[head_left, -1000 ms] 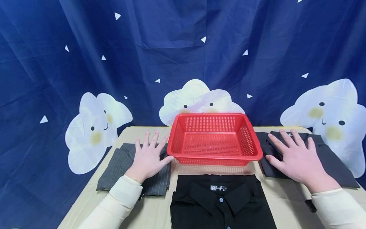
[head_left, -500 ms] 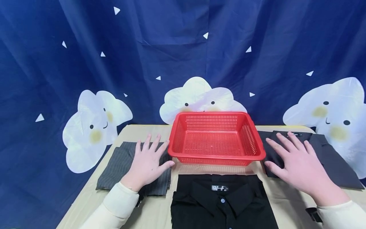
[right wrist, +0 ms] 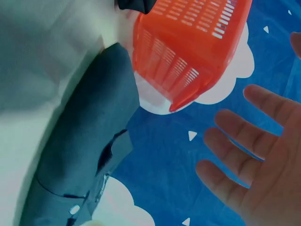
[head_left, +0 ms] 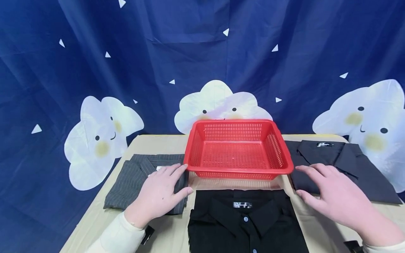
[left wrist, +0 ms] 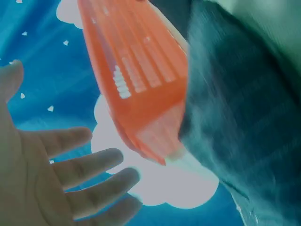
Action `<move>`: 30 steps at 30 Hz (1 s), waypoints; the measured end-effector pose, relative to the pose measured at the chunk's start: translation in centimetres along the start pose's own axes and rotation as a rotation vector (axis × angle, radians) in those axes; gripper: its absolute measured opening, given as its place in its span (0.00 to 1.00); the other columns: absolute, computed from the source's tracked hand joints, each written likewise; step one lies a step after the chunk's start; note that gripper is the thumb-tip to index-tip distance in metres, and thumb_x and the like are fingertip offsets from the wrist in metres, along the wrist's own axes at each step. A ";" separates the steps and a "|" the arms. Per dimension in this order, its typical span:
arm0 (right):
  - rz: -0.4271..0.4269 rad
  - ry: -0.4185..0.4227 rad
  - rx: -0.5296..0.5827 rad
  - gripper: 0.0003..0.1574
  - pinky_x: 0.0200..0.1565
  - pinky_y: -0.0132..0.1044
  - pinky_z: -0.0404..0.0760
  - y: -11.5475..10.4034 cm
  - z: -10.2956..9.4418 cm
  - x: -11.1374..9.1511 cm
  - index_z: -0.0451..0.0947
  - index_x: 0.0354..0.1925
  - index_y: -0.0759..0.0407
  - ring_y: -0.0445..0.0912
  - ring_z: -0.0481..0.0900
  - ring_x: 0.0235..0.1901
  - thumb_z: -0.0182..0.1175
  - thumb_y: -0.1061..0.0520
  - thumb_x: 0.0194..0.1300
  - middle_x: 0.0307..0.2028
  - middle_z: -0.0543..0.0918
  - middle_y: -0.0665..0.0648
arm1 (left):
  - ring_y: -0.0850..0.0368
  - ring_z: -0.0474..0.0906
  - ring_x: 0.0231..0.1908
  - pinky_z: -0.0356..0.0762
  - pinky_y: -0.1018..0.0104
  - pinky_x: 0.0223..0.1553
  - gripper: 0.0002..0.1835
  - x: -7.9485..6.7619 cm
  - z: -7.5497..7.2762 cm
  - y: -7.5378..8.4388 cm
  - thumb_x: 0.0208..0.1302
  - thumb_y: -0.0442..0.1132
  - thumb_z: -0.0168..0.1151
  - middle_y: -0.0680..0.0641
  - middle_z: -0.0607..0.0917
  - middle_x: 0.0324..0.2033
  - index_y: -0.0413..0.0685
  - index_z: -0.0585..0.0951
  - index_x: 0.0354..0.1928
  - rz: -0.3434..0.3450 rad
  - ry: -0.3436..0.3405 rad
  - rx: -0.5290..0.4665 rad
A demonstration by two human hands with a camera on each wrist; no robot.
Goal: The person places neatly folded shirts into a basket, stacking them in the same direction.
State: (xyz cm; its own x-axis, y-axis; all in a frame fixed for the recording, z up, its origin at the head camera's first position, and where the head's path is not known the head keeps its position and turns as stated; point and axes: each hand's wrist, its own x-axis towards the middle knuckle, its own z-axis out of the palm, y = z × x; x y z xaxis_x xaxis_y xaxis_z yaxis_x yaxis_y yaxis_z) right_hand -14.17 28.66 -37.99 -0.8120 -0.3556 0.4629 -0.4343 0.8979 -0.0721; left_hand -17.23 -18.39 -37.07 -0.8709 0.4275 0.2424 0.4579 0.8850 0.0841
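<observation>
My left hand [head_left: 159, 191] hovers over a folded dark pinstriped shirt [head_left: 126, 186] on the left, its fingertips near the left wall of a red plastic basket [head_left: 234, 174]. The right hand [head_left: 338, 200] is held above a folded dark grey shirt [head_left: 367, 175] at the right, fingers loosely bent toward the basket. Both wrist views show the fingers spread with nothing in the left palm [left wrist: 28, 179] or the right palm [right wrist: 277, 188]. In front of the basket, between the hands, lies a folded black shirt [head_left: 218, 225] with its collar toward the basket.
The basket holds nothing and sits at the back middle of a beige-covered table [head_left: 171, 239]. Behind it hangs a blue curtain [head_left: 152, 66] with white clouds and small triangles. Dark straps [head_left: 147, 234] show near the wrists.
Both hands have drawn back a little toward me, and their fingers have gone from widely spread to more relaxed and bent. The basket and shirts stay in place while the head view tilts slightly.
</observation>
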 end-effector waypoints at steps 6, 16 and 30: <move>0.066 -0.113 0.016 0.36 0.36 0.55 0.81 -0.7 0.1 -0.4 0.79 0.56 0.49 0.53 0.82 0.42 0.75 0.36 0.53 0.45 0.82 0.51 | 0.66 0.76 0.33 0.76 0.63 0.34 0.39 -0.7 -0.3 1.6 0.69 0.70 0.51 0.60 0.79 0.36 0.52 0.71 0.71 -0.060 -0.177 -0.273; 0.244 -0.530 0.199 0.41 0.28 0.40 0.73 -1.0 1.5 -1.1 0.74 0.55 0.53 0.38 0.73 0.27 0.67 0.27 0.58 0.32 0.76 0.46 | 0.57 0.77 0.31 0.76 0.55 0.36 0.31 -0.9 1.8 2.0 0.68 0.67 0.55 0.54 0.80 0.29 0.44 0.77 0.50 -0.133 -0.443 -0.394; 0.311 -0.682 0.365 0.29 0.31 0.40 0.74 -1.4 4.3 -1.5 0.74 0.41 0.55 0.42 0.73 0.27 0.69 0.34 0.60 0.28 0.76 0.47 | 0.55 0.78 0.29 0.78 0.58 0.35 0.30 -1.1 4.8 3.4 0.55 0.66 0.67 0.51 0.78 0.24 0.45 0.76 0.37 -0.057 -0.518 -0.265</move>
State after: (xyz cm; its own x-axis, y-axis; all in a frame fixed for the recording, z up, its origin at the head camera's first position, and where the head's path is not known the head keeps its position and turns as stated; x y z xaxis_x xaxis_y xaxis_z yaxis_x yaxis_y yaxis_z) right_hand -14.02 26.87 -42.37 -0.9229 -0.2897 -0.2539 -0.1546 0.8823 -0.4445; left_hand -15.60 -14.96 -41.65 -0.8388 0.4741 -0.2677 0.3791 0.8615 0.3378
